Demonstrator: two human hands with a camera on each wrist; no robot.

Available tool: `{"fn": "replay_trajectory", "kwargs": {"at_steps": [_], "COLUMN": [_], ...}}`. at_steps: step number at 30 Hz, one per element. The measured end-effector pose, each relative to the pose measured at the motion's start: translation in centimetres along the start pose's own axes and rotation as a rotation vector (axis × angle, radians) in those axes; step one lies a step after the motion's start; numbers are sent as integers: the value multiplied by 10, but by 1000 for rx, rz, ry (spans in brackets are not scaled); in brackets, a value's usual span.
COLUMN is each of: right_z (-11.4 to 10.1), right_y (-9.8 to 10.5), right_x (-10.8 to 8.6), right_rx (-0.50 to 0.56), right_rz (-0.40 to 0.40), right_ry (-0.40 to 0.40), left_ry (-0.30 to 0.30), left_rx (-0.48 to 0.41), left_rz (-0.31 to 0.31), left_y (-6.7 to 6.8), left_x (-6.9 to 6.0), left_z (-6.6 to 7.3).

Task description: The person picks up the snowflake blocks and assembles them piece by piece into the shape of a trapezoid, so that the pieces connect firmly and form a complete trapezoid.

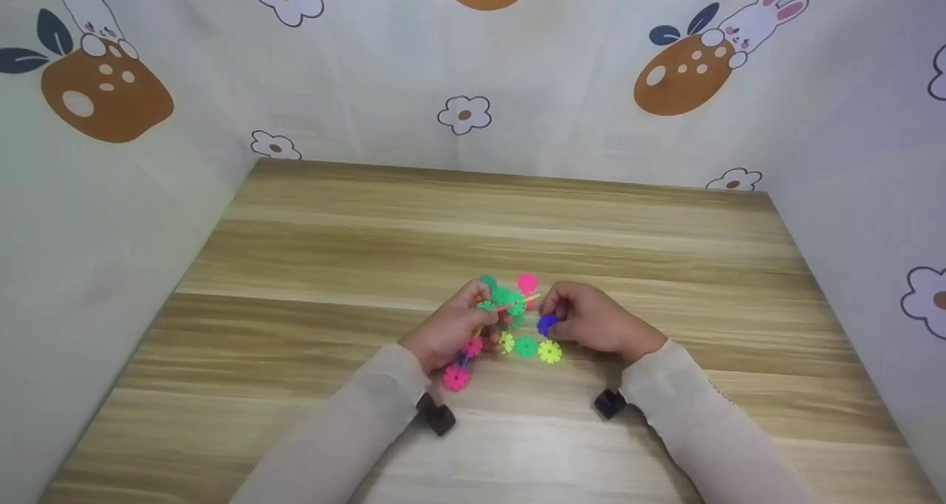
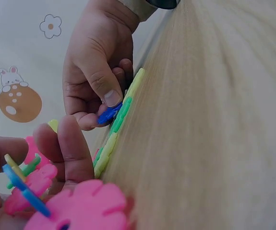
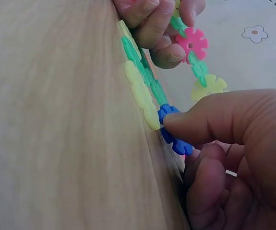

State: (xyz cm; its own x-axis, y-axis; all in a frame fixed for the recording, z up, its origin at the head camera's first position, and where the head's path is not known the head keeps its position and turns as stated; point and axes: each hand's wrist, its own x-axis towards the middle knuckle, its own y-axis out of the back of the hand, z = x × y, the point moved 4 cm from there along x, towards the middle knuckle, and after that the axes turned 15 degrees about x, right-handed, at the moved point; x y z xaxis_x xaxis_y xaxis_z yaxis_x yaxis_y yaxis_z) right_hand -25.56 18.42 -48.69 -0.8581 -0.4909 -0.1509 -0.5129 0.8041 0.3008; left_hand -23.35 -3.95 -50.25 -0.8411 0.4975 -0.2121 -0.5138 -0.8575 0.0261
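Linked snowflake-shaped discs in pink, green, yellow and blue stand over the table's middle. My left hand (image 1: 451, 330) grips part of the chain, with a pink disc (image 1: 456, 377) hanging below it; in the left wrist view a large pink disc (image 2: 85, 208) and a blue one on edge show near its fingers. My right hand (image 1: 595, 323) pinches a blue disc (image 1: 547, 325) between thumb and fingers. Just beside that disc, a yellow disc (image 1: 549, 352) and a green disc (image 1: 525, 346) lie low at the table. The right wrist view shows the blue disc (image 3: 178, 143) against the row's edge.
The wooden table (image 1: 355, 238) meets patterned cloth walls at the back and both sides. Behind the hands, a pink disc (image 1: 527, 283) and a green disc (image 1: 488, 282) stick out of the linked piece. Black wrist cameras hang under both sleeves.
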Motion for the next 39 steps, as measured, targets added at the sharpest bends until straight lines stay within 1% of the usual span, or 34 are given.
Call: {"fn": "replay_trajectory", "kwargs": {"at_steps": [2,9,12,15,20,24,30,33,39], "right_z": [1,8,10,12,13,12,12,13,14], "right_y": [1,4,6,7,5,3,3,4,4], "right_x": [0,0,1,2,3,3,3,3,2], "right_rx": [32,218,266,319,489,574,634,642,647], "right_rz": [0,-11,7,44,65,85,119,121,116], "right_ry": [-1,-43,-40,-43,-47,-57,-59,-56,-48], "left_ry": [2,22,26,27,26,35,30,28,1], "left_rx": [-3,-15,-12,-5,37,53,66,66,87], "left_rz": [-2,-13,-12,-6,-17,-21,-25,-34,-57], "left_y": [0,0,0,0,-1,0,0,-1,-1], "left_x": [0,0,1,1,1,1,0,0,1], "left_z": [0,-2,-2,-2,-1,-1,0,1,0]}}
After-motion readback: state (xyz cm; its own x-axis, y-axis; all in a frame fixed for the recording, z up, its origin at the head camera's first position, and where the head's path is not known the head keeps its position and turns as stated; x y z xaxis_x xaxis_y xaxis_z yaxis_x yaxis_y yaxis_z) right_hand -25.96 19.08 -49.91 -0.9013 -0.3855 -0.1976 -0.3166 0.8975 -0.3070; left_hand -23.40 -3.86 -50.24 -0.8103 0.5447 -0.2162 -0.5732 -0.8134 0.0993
